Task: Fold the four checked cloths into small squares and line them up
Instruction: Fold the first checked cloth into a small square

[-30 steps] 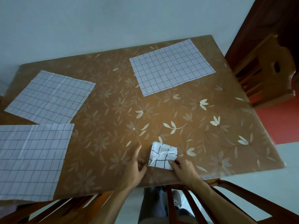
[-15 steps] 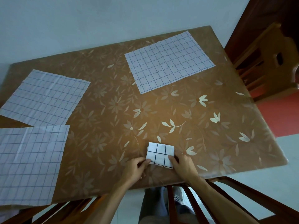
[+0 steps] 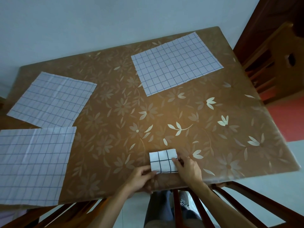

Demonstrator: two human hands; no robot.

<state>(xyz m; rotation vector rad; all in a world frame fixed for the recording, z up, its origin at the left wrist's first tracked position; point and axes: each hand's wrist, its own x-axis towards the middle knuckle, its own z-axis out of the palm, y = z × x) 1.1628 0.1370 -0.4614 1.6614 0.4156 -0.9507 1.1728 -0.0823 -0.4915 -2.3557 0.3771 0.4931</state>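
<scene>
Folded cloth (image 3: 162, 160) flattened within the last second from rumpled half-fold to small square at near edge of table (image 3: 213, 129), left hand (image 3: 141, 177) pinching its near-left corner, right hand (image 3: 187, 168) pressing flat-fingered on its right side; judged first of four done, three spread cloths (image 3: 176, 63) outstanding.

The rumpled cloth (image 3: 163, 160) now lies flat as a small square.

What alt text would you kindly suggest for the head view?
A left hand pinches the near corner of a folded cloth at the near edge of a floral table; the right hand touches its right side. Three checked cloths lie flat: two at left, one far right.
</scene>
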